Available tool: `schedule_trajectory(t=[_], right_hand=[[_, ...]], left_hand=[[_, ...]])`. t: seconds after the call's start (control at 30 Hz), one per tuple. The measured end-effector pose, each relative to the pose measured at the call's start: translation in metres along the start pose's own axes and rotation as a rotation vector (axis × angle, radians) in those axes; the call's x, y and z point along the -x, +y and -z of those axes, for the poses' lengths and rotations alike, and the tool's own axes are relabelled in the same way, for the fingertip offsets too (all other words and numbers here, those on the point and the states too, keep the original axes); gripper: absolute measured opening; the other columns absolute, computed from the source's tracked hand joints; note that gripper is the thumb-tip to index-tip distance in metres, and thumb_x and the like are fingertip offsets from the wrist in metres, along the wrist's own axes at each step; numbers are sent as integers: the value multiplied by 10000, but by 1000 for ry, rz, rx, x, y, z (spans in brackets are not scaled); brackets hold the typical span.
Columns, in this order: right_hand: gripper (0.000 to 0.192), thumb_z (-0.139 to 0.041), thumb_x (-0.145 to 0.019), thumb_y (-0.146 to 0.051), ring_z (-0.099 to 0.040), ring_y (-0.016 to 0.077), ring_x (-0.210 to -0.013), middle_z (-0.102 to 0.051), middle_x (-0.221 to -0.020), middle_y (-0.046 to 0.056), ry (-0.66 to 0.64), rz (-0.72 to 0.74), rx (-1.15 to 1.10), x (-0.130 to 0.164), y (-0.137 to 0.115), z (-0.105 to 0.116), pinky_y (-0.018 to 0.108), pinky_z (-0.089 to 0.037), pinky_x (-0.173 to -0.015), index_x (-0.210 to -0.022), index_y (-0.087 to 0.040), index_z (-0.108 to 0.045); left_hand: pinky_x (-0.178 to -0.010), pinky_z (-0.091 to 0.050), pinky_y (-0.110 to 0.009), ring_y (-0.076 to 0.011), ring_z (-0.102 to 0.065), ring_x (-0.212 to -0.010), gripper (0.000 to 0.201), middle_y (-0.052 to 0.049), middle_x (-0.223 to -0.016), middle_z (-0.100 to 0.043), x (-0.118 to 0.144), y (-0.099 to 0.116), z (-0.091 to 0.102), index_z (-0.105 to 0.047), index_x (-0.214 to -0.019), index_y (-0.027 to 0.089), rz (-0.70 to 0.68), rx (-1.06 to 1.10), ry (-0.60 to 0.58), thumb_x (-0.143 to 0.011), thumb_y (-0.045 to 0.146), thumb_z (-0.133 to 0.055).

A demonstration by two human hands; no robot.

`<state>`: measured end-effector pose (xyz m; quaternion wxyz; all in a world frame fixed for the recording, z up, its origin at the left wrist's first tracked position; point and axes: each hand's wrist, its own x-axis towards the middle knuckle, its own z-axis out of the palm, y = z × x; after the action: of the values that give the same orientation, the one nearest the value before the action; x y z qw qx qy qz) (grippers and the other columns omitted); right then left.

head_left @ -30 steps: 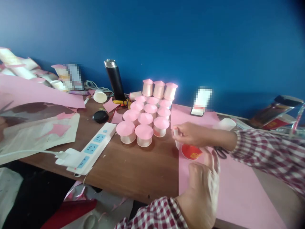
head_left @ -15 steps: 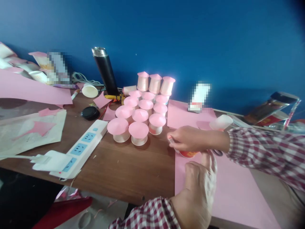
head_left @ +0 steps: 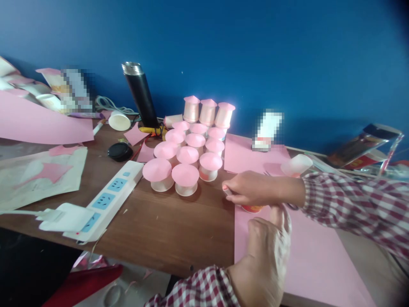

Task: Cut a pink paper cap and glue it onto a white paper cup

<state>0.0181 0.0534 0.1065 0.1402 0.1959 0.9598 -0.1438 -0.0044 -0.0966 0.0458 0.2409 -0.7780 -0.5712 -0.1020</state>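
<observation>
My left hand [head_left: 263, 262] comes up from the bottom edge. Its fingers are bent around a red and yellow paper cup [head_left: 251, 209], which stands on a large pink paper sheet [head_left: 313, 260]. Just above the cup, my right hand [head_left: 260, 187] reaches in from the right. It pinches a short white pen-like stick [head_left: 227, 190], whose white end sticks out by the thumb; the rest is hidden in the hand. Most of the cup is covered by both hands. Left of them stand several paper cups with pink paper tops [head_left: 185, 174], in rows.
A white power strip [head_left: 107, 200] with a plugged-in charger [head_left: 65, 217] lies on the left. Behind it are a round black object [head_left: 119, 151] and a black flask [head_left: 139, 94]. A white cup [head_left: 297, 164] lies behind my right wrist, before the blue wall [head_left: 287, 55].
My right hand has shifted slightly left and turned a little, and the white stick in it has tilted. My left hand holds its place on the cup.
</observation>
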Motion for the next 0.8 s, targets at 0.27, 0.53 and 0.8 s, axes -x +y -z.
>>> schedule_trajectory(t=[0.27,0.53,0.8], right_hand=[[235,-417,-862,-255,-339,79,-476,-402,-567,-41,-15,22,-72,-9,7,0,240,-240,-494,-641,-190,-371],[233,-446,-838,-214,-314,75,-472,-379,-556,-46,-51,-11,-138,-16,11,7,235,-235,-477,-615,-186,-385],[211,-438,-824,-201,-315,74,-505,-376,-575,-51,-14,11,-208,-23,30,5,224,-258,-493,-624,-185,-372]], left_hand=[[-672,-482,-334,-168,-546,-775,527,-96,-1328,-490,0,3,-1,-489,-1308,241,17,-71,14,-786,312,-497],[-589,-475,-292,-140,-541,-701,535,-100,-1298,-517,-8,3,-4,-495,-1301,256,57,-80,13,-767,281,-525],[-649,-500,-287,-132,-537,-715,524,-95,-1335,-489,-6,4,-4,-497,-1304,225,63,-76,1,-786,303,-484]])
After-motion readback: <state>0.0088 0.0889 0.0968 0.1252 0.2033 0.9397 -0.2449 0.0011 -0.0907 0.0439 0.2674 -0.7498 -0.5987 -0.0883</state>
